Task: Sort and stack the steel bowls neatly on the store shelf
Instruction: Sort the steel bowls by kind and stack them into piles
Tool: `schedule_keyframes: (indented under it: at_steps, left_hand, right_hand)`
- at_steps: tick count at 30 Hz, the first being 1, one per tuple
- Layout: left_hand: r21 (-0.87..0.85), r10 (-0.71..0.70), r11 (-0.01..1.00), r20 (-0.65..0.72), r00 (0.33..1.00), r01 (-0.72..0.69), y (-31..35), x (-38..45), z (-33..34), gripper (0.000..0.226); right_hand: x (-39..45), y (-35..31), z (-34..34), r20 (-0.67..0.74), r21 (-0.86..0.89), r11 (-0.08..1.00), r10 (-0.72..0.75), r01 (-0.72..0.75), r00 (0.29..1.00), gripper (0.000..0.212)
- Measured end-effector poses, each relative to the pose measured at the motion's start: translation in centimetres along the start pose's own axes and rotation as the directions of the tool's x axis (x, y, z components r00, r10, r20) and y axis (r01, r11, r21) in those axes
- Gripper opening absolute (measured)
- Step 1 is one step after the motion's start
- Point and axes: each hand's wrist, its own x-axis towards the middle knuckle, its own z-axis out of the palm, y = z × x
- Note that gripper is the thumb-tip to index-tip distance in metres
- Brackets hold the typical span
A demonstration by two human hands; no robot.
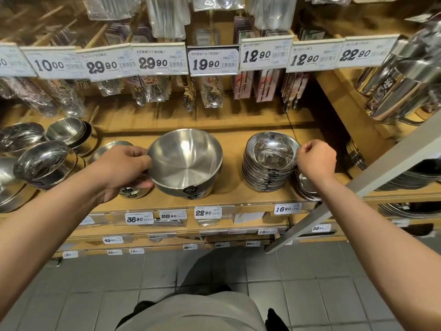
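Presently: left hand grips big bowl's rim; right hand, fisted, pinches top of bowl stack on shelf.

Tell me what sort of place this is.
Most likely a shop's kitchenware aisle: price tags line the wooden shelf, packaged spoons hang above, and a stack of steel bowls sits on display.

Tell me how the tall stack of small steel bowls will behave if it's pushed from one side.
The stack of small bowls already leans, so it would probably tip or shear. Polished steel likely slips between layers. The right hand at its rim could steady it.
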Motion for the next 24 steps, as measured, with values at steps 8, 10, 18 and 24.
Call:
schedule_keyframes:
  at_steps: [8, 10, 18, 24]
  left_hand:
    - [-0.019, 0.013, 1.0, 0.002, 1.0, -0.013, -0.1, -0.2, -0.5, 0.022]
    - [-0.024, 0.017, 1.0, 0.006, 1.0, -0.016, -0.3, -0.1, -1.1, 0.021]
    - [-0.086, 0.049, 0.995, 0.017, 0.999, -0.047, -1.8, -0.2, -4.6, 0.025]
    - [-0.169, 0.056, 0.984, -0.009, 0.998, -0.057, -4.1, -1.8, -10.4, 0.027]
  right_hand:
    - [-1.0, -0.8, -1.6, 0.024, 0.075, 0.996, -0.049, 0.048, 0.998, 0.012]
    - [-1.8, -1.6, -2.1, -0.003, 0.114, 0.99, -0.085, 0.085, 0.996, 0.015]
    - [-8.4, -7.1, -1.0, 0.088, 0.287, 0.932, -0.257, 0.223, 0.962, 0.012]
    - [-15.0, -12.7, 2.1, 0.2, 0.396, 0.893, -0.313, 0.215, 0.929, 0.01]
